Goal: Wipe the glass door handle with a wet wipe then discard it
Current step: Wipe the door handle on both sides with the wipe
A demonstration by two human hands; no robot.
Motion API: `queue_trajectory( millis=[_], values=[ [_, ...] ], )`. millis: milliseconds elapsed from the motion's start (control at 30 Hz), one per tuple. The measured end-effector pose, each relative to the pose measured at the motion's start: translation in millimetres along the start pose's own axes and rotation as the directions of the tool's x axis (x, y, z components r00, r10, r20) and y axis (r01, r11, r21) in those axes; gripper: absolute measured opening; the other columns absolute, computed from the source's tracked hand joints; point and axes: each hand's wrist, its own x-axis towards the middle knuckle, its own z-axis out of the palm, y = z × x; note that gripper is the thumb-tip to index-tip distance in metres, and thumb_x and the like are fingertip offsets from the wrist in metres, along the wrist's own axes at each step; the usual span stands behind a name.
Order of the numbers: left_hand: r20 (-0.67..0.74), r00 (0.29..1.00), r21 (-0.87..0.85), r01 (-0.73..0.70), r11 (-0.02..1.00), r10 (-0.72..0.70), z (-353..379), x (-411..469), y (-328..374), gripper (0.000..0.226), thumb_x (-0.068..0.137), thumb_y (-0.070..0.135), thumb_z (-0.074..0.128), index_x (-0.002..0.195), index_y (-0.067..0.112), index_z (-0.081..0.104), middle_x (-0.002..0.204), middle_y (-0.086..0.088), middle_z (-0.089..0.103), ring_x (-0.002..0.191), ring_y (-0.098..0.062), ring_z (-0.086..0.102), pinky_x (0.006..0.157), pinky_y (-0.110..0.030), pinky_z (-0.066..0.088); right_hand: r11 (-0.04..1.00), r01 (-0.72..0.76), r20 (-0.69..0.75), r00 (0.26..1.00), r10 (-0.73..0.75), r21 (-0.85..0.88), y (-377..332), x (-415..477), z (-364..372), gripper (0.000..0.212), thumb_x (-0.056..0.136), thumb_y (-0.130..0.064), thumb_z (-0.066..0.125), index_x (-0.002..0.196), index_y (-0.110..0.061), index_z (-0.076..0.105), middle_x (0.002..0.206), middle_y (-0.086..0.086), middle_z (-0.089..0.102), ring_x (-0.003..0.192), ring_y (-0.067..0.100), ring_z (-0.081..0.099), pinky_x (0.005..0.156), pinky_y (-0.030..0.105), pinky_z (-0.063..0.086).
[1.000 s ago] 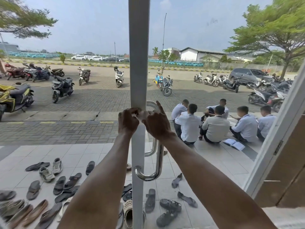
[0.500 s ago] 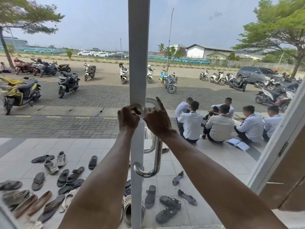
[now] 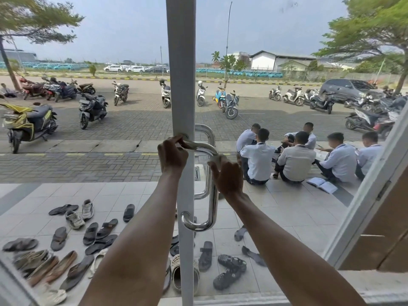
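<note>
Head view, nearest first: two bare forearms reaching up from the bottom edge toward a white door frame (image 3: 183,85). Left hand (image 3: 172,155) against the frame at the handle's upper mount, fingers curled and pinched together on a pale bit of wet wipe (image 3: 183,144). Right hand (image 3: 229,175) lower and to the right, fingers closed around the upper bend of the chrome door handle (image 3: 213,195), a pale edge of wipe showing just above the knuckles; whether one wipe or two, cannot tell. Handle a U-shaped bar, upright, fixed to the frame at top and bottom, its twin visible through the glass on the outer side. Beyond the glass, on the tiled porch: scattered sandals and shoes (image 3: 88,235) toward the lower left and under the handle. Farther right, at the porch edge: seated people in pale shirts (image 3: 295,162), backs turned, an open book (image 3: 322,185) beside them. Past them, parked scooters (image 3: 91,110) on brick paving, a grey car (image 3: 351,89), trees, buildings, hazy sky.
</note>
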Motion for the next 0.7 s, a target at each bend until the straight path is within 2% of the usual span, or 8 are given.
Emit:
queue_trajectory(
  millis=[100, 167, 267, 367, 500, 600, 700],
  values=[
    [0.009, 1.000, -0.010, -0.003, 1.000, 0.003, -1.5, 0.8, -0.4, 0.051, 0.070, -0.012, 0.047, 0.104, 0.013, 0.075, 0.103, -0.008, 0.075, 0.101, -0.024, 0.068, 0.085, -0.009, 0.037, 0.999, 0.016, 0.022, 1.000, -0.015, -0.051, -10.7, 17.2, -5.5, 0.056, 0.092, -0.056, 0.039, 0.094, -0.008, 0.065, 0.073, 0.009, 0.070, 0.070, 0.026, 0.068, 0.117, 0.044, 0.018],
    [0.009, 1.000, -0.011, -0.006, 1.000, 0.007, -1.6, 1.5, -2.0, 0.052, 0.069, -0.012, 0.047, 0.104, 0.014, 0.075, 0.103, -0.008, 0.075, 0.101, -0.024, 0.068, 0.086, -0.013, 0.040, 0.992, 0.065, 0.057, 0.997, -0.059, -0.106, -13.8, 23.7, -6.8, 0.065, 0.089, -0.061, 0.027, 0.098, -0.009, 0.065, 0.078, 0.006, 0.071, 0.076, 0.022, 0.069, 0.119, 0.041, 0.011],
    [0.016, 1.000, -0.010, -0.006, 1.000, 0.006, -0.2, 2.0, -3.7, 0.052, 0.069, -0.012, 0.047, 0.105, 0.013, 0.075, 0.103, -0.008, 0.074, 0.102, -0.024, 0.068, 0.087, -0.014, 0.041, 0.993, 0.047, 0.009, 0.999, -0.046, -0.105, -11.3, 17.6, -1.3, 0.048, 0.094, -0.050, 0.044, 0.107, -0.008, 0.064, 0.082, 0.006, 0.072, 0.079, 0.023, 0.070, 0.119, 0.044, 0.013],
    [0.016, 1.000, -0.013, -0.003, 1.000, 0.003, 1.1, 2.8, -5.1, 0.052, 0.069, -0.012, 0.046, 0.105, 0.012, 0.075, 0.104, -0.011, 0.074, 0.103, -0.026, 0.068, 0.088, -0.015, 0.042, 0.995, -0.089, -0.066, 0.994, 0.085, -0.049, -8.8, 1.3, 11.6, 0.039, 0.093, -0.040, 0.057, 0.107, -0.004, 0.065, 0.075, 0.011, 0.071, 0.071, 0.030, 0.069, 0.117, 0.047, 0.022],
    [0.030, 0.999, 0.015, -0.015, 1.000, 0.014, 0.8, 2.2, -7.3, 0.049, 0.071, -0.009, 0.048, 0.107, 0.013, 0.074, 0.106, -0.012, 0.073, 0.102, -0.028, 0.067, 0.088, -0.019, 0.044, 0.968, -0.250, -0.038, 0.967, 0.251, 0.024, -5.8, -25.2, 29.4, 0.037, 0.090, -0.038, 0.062, 0.102, -0.003, 0.067, 0.070, 0.016, 0.070, 0.069, 0.032, 0.069, 0.117, 0.044, 0.022],
    [0.059, 0.996, 0.063, -0.069, 0.996, 0.066, 0.0, -1.2, -8.5, 0.053, 0.070, -0.010, 0.048, 0.111, 0.013, 0.071, 0.110, -0.010, 0.072, 0.100, -0.028, 0.066, 0.087, -0.023, 0.046, 0.956, -0.293, 0.041, 0.955, 0.293, -0.014, -2.3, -37.2, 34.5, 0.040, 0.092, -0.041, 0.058, 0.105, -0.004, 0.067, 0.079, 0.015, 0.072, 0.080, 0.031, 0.069, 0.118, 0.040, 0.015],
    [0.093, 0.991, 0.085, -0.108, 0.991, 0.100, -1.1, -7.5, -10.5, 0.060, 0.069, -0.011, 0.045, 0.121, 0.011, 0.065, 0.118, -0.008, 0.069, 0.107, -0.027, 0.063, 0.094, -0.029, 0.048, 0.949, -0.314, 0.046, 0.948, 0.315, -0.043, -5.2, -31.0, 28.6, 0.040, 0.091, -0.045, 0.057, 0.098, -0.006, 0.067, 0.078, 0.014, 0.072, 0.081, 0.029, 0.069, 0.118, 0.041, 0.015]
  ],
)
